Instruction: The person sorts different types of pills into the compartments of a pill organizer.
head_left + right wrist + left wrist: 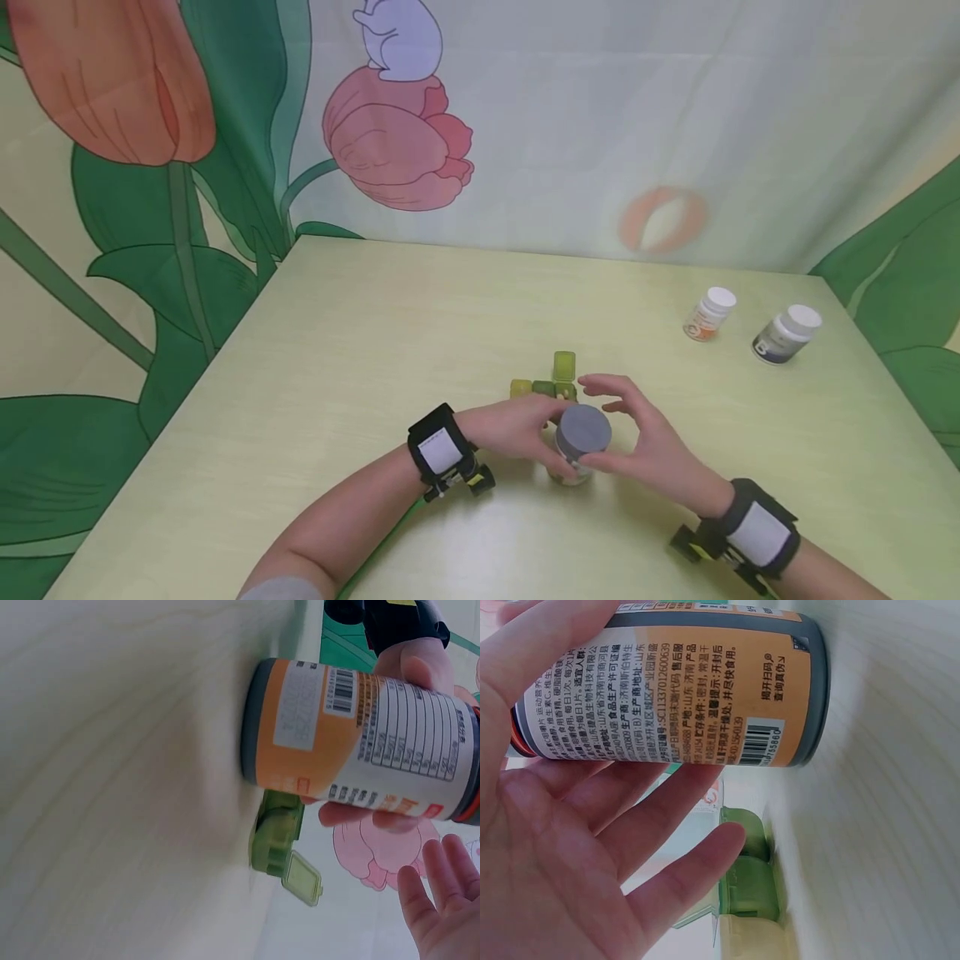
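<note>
A supplement bottle (pixel 572 477) with a grey lid (pixel 586 429) stands upright on the table. Its orange and white label (pixel 682 690) carries small print and a barcode. My left hand (pixel 517 427) grips the bottle from the left, thumb on the near side and fingers behind. On the other side is my right hand (pixel 652 450), its fingers spread and its thumb at the lid's edge; whether the thumb touches cannot be told. Just behind the bottle lies a green pill organizer (pixel 543 387), partly hidden by the left hand, with one compartment lid (pixel 565 366) raised.
Farther back on the right stand two white-capped bottles, a small one with an orange label (pixel 705 321) and a larger one with a dark label (pixel 783 337). A printed curtain (pixel 555 133) hangs behind the pale table (pixel 360 333).
</note>
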`<state>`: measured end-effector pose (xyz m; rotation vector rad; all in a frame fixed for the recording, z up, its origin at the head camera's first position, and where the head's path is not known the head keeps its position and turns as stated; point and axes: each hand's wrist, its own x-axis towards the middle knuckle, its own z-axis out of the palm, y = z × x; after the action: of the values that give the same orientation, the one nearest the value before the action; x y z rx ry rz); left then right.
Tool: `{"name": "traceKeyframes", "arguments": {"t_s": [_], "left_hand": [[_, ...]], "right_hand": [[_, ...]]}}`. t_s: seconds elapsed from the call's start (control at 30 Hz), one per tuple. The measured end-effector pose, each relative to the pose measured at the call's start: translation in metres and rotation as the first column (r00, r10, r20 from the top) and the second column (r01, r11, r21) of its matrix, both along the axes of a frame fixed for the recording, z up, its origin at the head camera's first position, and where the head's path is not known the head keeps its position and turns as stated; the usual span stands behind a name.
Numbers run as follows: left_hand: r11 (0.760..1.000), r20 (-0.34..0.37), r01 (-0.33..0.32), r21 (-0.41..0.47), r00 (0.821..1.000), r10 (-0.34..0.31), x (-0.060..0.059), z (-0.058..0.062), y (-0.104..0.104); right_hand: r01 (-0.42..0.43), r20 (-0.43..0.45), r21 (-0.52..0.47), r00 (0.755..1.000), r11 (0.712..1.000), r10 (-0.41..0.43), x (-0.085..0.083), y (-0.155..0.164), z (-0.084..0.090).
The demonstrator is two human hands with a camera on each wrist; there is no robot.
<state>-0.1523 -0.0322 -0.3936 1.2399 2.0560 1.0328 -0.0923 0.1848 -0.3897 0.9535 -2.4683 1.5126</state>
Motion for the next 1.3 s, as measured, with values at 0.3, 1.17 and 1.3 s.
{"name": "traceKeyframes", "arguments": {"t_s": [0.3,1.17,1.3], "left_hand": [[1.0,-0.002,0.018,0.012,1.0,-0.018,0.001,0.001,-0.001],[1.0,-0.003,-0.021,-0.019,1.0,0.021,0.001,0.001,-0.003],[1.0,0.003,-0.006,-0.003,1.0,0.006,0.001,0.0,-0.002]], "right_hand": [[-0.05,-0.008,-0.011,0.999,0.999,0.05,0.002,-0.008,-0.003],[0.023,-0.067,-0.024,0.997,0.999,-0.024,0.004,0.008,-0.002],[-0.016,0.003,-0.03,1.0,0.999,0.017,0.001,0.003,-0.003]]}}
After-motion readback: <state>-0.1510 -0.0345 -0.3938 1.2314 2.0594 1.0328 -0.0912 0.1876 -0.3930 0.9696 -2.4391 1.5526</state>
